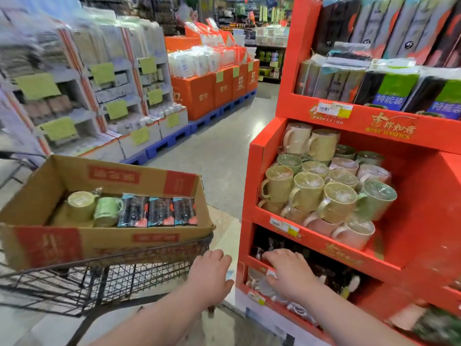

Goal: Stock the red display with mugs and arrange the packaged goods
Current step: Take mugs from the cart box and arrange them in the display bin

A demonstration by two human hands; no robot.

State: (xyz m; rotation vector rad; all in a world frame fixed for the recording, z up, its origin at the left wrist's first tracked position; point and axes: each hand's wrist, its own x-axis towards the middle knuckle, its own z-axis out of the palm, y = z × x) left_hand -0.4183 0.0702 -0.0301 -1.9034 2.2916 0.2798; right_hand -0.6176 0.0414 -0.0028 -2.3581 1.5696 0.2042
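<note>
The right hand reaches with straight fingers into the red display, under the mugs, over dark blurry packs (hard to make out), and the left hand hangs with loose fingers, holding nothing.

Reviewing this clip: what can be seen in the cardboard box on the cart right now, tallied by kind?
Mugs: 2 (one yellow, one green)
Dark packets: 3
Total: 5 visible in the cardboard box; anything lying beneath them is hidden.
</note>
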